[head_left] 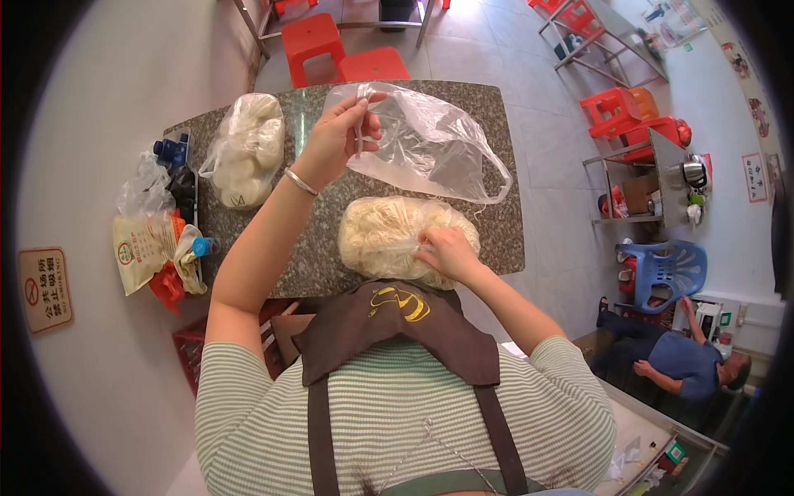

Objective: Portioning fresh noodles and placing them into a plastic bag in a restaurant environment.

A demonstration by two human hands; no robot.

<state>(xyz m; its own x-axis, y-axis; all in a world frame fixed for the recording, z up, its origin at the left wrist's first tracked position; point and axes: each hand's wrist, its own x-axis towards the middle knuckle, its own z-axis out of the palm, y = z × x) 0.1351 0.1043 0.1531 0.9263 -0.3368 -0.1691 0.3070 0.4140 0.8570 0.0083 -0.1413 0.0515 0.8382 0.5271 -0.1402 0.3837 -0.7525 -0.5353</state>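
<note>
My left hand (353, 127) is raised over the table's far half, its thumb and fingers pinching the gathered handle of a clear plastic bag (428, 139). That bag lies spread and crumpled on the speckled stone tabletop (298, 242), its other handle loop to the right. Closer to me sits a clear bag of pale noodles (384, 239), rounded and full. My right hand (453, 253) rests on its right side, with thumb and fingers pinching the thin plastic. A few loose noodle strands lie near the bags. At the far left stands a bag of round white pieces (251, 152).
Packets, a dark blue bottle (172, 150) and a blue-capped container (205, 246) crowd the left table edge by the wall. Red stools (313, 46) stand beyond the far edge. A blue plastic chair (667, 276) and a person in a blue shirt (688, 363) are at right.
</note>
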